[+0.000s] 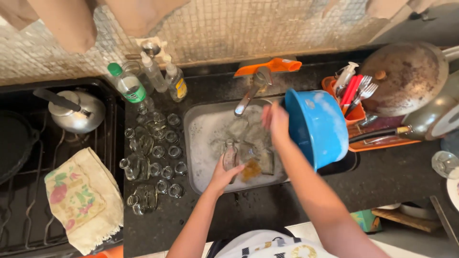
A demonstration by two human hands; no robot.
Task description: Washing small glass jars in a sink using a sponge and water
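So the left hand (224, 174) is down in the soapy sink (203, 143), fingers wrapped around a small clear glass bottle (230, 156), with a brownish-yellow sponge (251, 169) sitting in the suds just to the right of it, touching or nearly so, hard to tell. The right hand (276, 122) is up over the far right part of the sink, clamped on the rim of a blue plastic bowl (318, 126) that's tipped on its side with the opening facing the sink and soap streaks on its outside. Behind the sink is the metal tap (251, 93), with an orange holder (270, 67) right behind that. Left of the sink, on the dark table (267, 205), there's a whole bunch of small empty glass jars and bottles (155, 155) lying around close together, and behind them against the tiled wall a green-capped bottle (129, 86) and two clear spray-type bottles (165, 74). Further left is the stove (19, 220) with a metal kettle (76, 112) and a flowery cloth (83, 203) on it. Right of the sink is an orange cutlery tray (356, 114) with forks in it, and beyond that a big worn pan (406, 76).
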